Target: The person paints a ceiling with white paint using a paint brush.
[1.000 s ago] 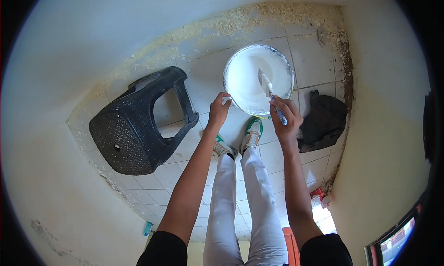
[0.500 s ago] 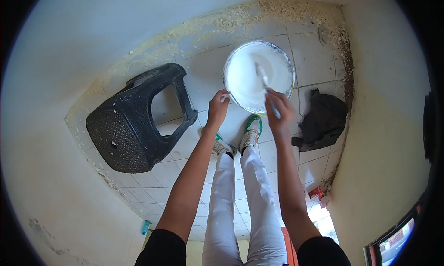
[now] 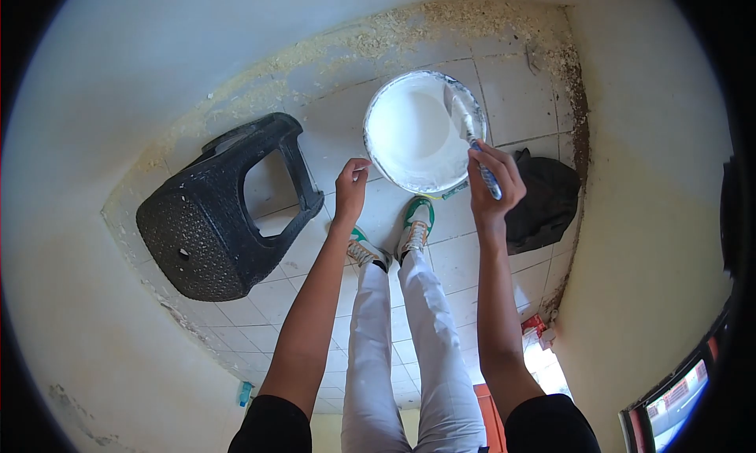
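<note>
A round bucket (image 3: pixel 368 142) of white paint stands on the tiled floor, its rim smeared. My right hand (image 3: pixel 495 179) is closed around the handle of a paintbrush (image 3: pixel 470 127). The bristles, coated white, are over the right inner side of the bucket. Just left of the bucket's lower rim, my left hand (image 3: pixel 351 189) has its fingers drawn together; a small pale bit shows at the fingertips, too small to name.
A black plastic stool (image 3: pixel 197 232) lies on its side at the left. Dark cloth (image 3: pixel 543 205) lies right of my right hand. Flaked debris (image 3: pixel 378 40) lines the wall's base. My shoes (image 3: pixel 417 221) are just below the bucket.
The brush has moved from the middle of the bucket to its right side, with my right hand shifted right. My left hand is now slightly farther from the rim.
</note>
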`<action>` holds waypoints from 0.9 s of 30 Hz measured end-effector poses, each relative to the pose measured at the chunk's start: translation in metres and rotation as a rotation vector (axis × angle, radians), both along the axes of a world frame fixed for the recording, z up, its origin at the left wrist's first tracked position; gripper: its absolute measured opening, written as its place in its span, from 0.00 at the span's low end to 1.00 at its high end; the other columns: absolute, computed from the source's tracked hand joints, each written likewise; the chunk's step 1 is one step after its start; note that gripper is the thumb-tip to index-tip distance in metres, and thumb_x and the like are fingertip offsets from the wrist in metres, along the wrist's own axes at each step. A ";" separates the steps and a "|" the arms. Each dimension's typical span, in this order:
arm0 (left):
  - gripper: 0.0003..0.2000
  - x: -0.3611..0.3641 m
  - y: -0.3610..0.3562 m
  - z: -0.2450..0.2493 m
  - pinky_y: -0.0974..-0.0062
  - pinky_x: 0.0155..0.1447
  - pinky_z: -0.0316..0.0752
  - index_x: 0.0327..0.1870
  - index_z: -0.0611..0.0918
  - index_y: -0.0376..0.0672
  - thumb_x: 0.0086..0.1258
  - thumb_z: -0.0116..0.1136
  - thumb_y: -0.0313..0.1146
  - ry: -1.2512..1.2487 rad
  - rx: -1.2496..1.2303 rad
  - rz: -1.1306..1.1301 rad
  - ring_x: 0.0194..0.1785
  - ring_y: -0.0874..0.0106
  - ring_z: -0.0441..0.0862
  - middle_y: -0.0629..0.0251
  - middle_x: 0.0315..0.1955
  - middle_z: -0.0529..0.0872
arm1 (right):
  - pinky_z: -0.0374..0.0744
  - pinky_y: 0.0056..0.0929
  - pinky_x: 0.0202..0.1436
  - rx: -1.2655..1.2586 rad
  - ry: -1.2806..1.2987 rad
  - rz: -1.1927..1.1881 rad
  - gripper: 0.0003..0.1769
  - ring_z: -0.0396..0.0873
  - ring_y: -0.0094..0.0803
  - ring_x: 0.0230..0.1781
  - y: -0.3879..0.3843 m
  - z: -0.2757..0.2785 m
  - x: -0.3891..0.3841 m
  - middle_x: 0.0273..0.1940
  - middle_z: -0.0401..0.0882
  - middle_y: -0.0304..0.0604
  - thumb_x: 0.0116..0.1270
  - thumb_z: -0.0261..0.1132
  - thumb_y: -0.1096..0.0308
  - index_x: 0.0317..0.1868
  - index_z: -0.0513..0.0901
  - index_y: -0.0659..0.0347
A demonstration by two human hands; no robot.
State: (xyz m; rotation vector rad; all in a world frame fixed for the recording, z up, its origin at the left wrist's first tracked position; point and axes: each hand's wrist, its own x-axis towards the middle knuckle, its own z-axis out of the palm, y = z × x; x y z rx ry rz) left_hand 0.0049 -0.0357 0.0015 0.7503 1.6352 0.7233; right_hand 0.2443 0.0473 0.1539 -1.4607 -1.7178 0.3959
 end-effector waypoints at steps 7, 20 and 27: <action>0.06 0.002 0.003 0.006 0.74 0.53 0.77 0.47 0.81 0.37 0.76 0.52 0.23 -0.071 -0.046 0.086 0.46 0.71 0.83 0.62 0.43 0.86 | 0.83 0.33 0.44 -0.220 0.072 0.030 0.12 0.87 0.42 0.39 -0.014 -0.087 -0.017 0.40 0.87 0.48 0.55 0.70 0.83 0.41 0.86 0.63; 0.06 -0.009 -0.006 0.002 0.73 0.49 0.75 0.47 0.81 0.45 0.78 0.50 0.30 -0.077 -0.124 0.124 0.46 0.74 0.84 0.66 0.44 0.88 | 0.84 0.33 0.46 -0.112 0.062 -0.017 0.12 0.88 0.42 0.43 -0.015 -0.050 -0.005 0.41 0.86 0.50 0.55 0.71 0.85 0.40 0.85 0.65; 0.06 -0.001 0.004 0.002 0.73 0.45 0.75 0.46 0.81 0.43 0.77 0.51 0.28 -0.107 -0.093 0.187 0.42 0.74 0.83 0.66 0.41 0.89 | 0.83 0.38 0.43 -0.344 0.046 -0.010 0.10 0.86 0.47 0.38 -0.034 -0.143 -0.008 0.39 0.85 0.50 0.57 0.69 0.83 0.40 0.84 0.63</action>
